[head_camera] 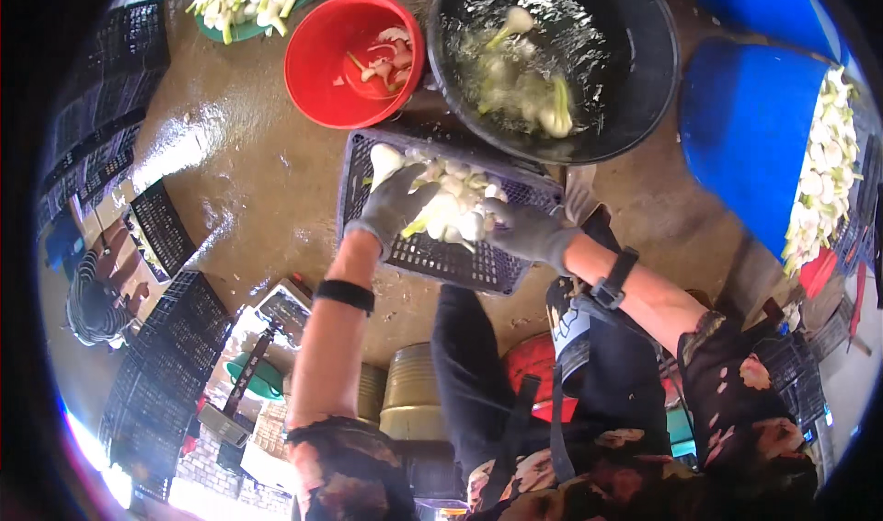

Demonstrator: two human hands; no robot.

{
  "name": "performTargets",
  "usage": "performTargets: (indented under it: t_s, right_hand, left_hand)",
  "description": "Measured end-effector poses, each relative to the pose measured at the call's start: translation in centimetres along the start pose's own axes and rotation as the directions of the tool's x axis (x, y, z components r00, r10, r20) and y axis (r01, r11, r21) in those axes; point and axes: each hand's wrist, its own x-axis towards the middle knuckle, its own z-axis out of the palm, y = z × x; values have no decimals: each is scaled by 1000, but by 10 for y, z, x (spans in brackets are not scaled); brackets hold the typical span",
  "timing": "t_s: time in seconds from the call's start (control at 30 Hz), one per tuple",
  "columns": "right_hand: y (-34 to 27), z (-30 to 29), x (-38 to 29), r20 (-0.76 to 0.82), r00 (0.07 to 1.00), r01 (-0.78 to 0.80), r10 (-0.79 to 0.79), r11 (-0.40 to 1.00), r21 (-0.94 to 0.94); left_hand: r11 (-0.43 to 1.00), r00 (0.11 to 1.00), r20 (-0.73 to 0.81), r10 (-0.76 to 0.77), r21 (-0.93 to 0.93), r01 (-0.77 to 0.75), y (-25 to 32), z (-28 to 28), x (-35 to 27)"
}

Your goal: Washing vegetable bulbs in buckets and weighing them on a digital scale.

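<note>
A black plastic mesh crate (441,266) sits on the wet floor in front of me. White bulbs with trimmed green stalks, seemingly fresh garlic (448,204), are heaped in it. My left hand (397,207), in a grey glove, is at the heap's left side, thumb and fingers apart. Against the right side of the heap rests my right hand (528,231), also gloved; its fingertips are partly hidden among the bulbs, so its grip is unclear. Beyond the crate, a large black tub (641,100) holds rippling water with several bulbs (555,117) in it.
A red basin (317,72) with peelings stands left of the tub. More bulbs fill a green basin (303,4) at the top. Blue barrels (752,121) and another bulb heap (824,169) lie right. Stacked black crates (165,355) and another person (100,304) are left.
</note>
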Motion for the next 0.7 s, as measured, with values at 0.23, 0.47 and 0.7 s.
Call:
performTargets:
  t_s: [0.23,0.47,0.7]
  right_hand:
    - [111,62,42,-662,731,-150,169,985,86]
    - [90,50,83,-614,787,-251,-59,879,-406]
    - [96,18,131,-409,912,144,-35,960,238]
  left_hand:
    - [760,770,-249,-588,-496,420,-140,112,-73]
    - [226,549,-128,-826,-967,114,-161,229,-112]
    - [214,397,-146,-906,-968,133,-116,236,-87]
